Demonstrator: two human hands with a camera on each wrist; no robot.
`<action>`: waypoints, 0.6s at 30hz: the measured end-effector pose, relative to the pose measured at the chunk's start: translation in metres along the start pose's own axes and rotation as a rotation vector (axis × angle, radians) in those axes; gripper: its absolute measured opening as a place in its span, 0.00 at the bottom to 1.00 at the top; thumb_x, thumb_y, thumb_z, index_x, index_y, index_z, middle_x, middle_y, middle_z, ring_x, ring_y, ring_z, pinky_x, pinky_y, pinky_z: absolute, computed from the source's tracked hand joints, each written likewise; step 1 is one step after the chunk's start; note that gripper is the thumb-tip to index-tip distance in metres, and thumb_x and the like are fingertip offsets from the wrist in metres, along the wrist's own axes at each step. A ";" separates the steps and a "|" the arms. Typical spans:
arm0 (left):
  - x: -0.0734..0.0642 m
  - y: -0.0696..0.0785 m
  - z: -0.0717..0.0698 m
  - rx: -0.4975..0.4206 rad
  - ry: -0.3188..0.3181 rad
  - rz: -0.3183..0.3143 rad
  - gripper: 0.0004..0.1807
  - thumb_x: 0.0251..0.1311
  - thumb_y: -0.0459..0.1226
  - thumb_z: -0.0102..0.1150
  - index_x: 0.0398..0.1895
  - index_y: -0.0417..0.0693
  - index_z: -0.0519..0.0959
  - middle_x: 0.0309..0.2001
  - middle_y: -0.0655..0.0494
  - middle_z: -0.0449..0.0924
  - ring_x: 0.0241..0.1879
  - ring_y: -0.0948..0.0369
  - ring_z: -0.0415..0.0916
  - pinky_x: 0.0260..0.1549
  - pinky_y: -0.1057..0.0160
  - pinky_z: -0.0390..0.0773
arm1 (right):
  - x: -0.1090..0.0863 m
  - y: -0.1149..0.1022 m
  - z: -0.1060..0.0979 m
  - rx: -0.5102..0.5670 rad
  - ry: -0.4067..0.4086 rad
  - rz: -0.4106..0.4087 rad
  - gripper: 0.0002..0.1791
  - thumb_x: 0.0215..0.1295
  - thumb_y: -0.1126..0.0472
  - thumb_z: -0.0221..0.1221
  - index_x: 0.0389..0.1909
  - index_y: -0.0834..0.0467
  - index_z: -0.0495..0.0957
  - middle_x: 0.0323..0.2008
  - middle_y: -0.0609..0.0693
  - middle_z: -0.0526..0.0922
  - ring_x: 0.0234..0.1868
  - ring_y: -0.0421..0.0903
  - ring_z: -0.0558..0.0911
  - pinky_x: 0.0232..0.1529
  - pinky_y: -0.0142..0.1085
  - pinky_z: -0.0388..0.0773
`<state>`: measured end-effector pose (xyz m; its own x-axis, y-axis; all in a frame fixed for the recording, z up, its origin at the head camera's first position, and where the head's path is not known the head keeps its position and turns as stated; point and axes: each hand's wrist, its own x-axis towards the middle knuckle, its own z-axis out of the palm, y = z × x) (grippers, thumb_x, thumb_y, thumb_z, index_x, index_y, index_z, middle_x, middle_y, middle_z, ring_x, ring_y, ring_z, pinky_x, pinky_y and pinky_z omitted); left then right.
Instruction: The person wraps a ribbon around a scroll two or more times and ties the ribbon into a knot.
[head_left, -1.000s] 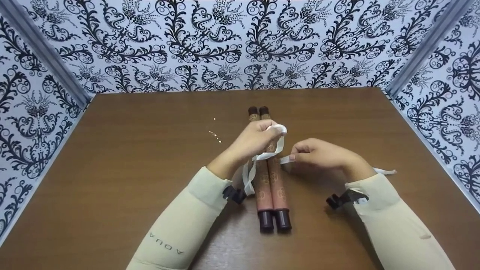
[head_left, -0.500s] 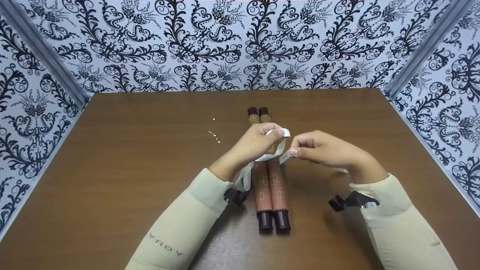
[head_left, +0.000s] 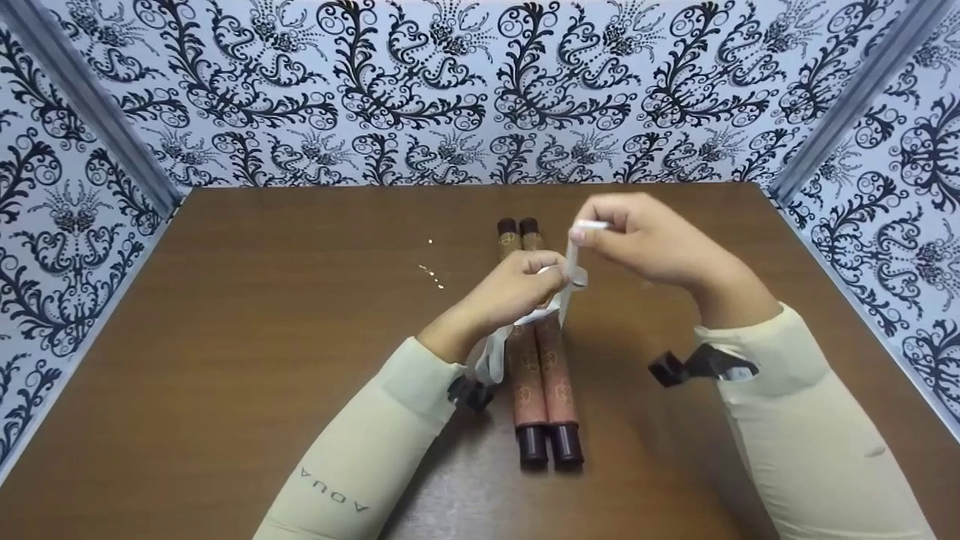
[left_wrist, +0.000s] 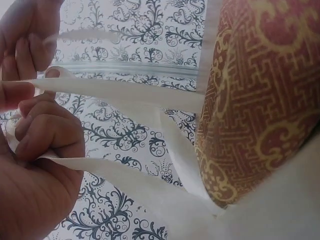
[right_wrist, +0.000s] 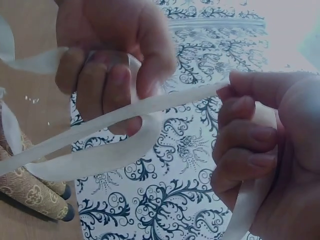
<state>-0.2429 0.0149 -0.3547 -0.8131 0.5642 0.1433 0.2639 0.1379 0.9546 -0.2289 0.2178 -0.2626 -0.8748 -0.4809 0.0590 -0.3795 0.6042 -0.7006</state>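
Two patterned scrolls with dark end knobs lie side by side, pointing away from me. A white ribbon passes round them near the middle. Over the scrolls my left hand grips a loop of this ribbon in curled fingers; in the right wrist view the loop hangs from that hand. Higher and to the right, my right hand pinches another length of ribbon between thumb and forefinger, pulled taut upward. More ribbon runs through its curled lower fingers.
The scrolls lie on a brown wooden table. Small pale bits are scattered left of them. Patterned walls stand at the back and both sides. Each wrist wears a black camera mount.
My right hand has risen and moved away from me, drawing its ribbon up beside the left hand. The left hand has stayed nearly in place, still gripping the loop.
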 end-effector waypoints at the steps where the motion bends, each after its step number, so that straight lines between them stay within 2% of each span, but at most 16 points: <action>1: 0.000 0.000 -0.001 -0.002 -0.003 0.005 0.12 0.69 0.40 0.52 0.36 0.44 0.84 0.18 0.65 0.65 0.21 0.66 0.61 0.23 0.67 0.61 | 0.005 0.001 0.001 -0.003 0.022 0.008 0.13 0.77 0.47 0.58 0.40 0.53 0.82 0.23 0.45 0.68 0.16 0.39 0.64 0.13 0.35 0.68; 3: 0.000 -0.001 -0.001 -0.012 -0.003 0.020 0.12 0.71 0.41 0.55 0.38 0.46 0.86 0.21 0.65 0.67 0.23 0.67 0.63 0.24 0.68 0.63 | 0.015 0.006 0.003 -0.006 0.062 0.013 0.13 0.76 0.48 0.59 0.40 0.53 0.81 0.23 0.45 0.68 0.16 0.39 0.63 0.13 0.34 0.67; 6: 0.000 -0.002 -0.002 -0.037 -0.006 0.040 0.13 0.73 0.42 0.59 0.43 0.43 0.87 0.24 0.63 0.71 0.25 0.68 0.66 0.25 0.69 0.66 | 0.031 0.019 0.009 0.001 0.116 -0.003 0.11 0.75 0.51 0.61 0.39 0.55 0.81 0.27 0.45 0.73 0.23 0.40 0.68 0.22 0.33 0.71; 10: 0.000 -0.003 -0.003 -0.087 0.001 0.043 0.12 0.74 0.40 0.58 0.43 0.40 0.86 0.20 0.62 0.70 0.20 0.67 0.64 0.22 0.70 0.64 | 0.049 0.039 0.021 0.068 0.150 -0.013 0.08 0.73 0.57 0.62 0.41 0.58 0.81 0.35 0.48 0.80 0.36 0.43 0.77 0.41 0.35 0.76; 14: 0.001 -0.004 -0.005 -0.100 0.022 0.044 0.14 0.74 0.39 0.57 0.35 0.36 0.81 0.17 0.64 0.67 0.18 0.67 0.62 0.21 0.70 0.62 | 0.062 0.059 0.036 0.120 0.159 0.028 0.07 0.72 0.58 0.63 0.43 0.58 0.81 0.36 0.49 0.84 0.37 0.44 0.82 0.41 0.37 0.81; 18: 0.001 -0.004 -0.006 -0.096 0.039 0.040 0.16 0.74 0.38 0.56 0.37 0.30 0.79 0.16 0.66 0.65 0.19 0.68 0.63 0.22 0.70 0.63 | 0.072 0.076 0.053 0.129 0.174 0.058 0.09 0.70 0.57 0.65 0.43 0.59 0.81 0.33 0.49 0.83 0.33 0.43 0.81 0.36 0.33 0.80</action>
<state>-0.2482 0.0103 -0.3571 -0.8231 0.5353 0.1898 0.2467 0.0360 0.9684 -0.3047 0.1955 -0.3489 -0.9370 -0.3244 0.1297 -0.2951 0.5362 -0.7908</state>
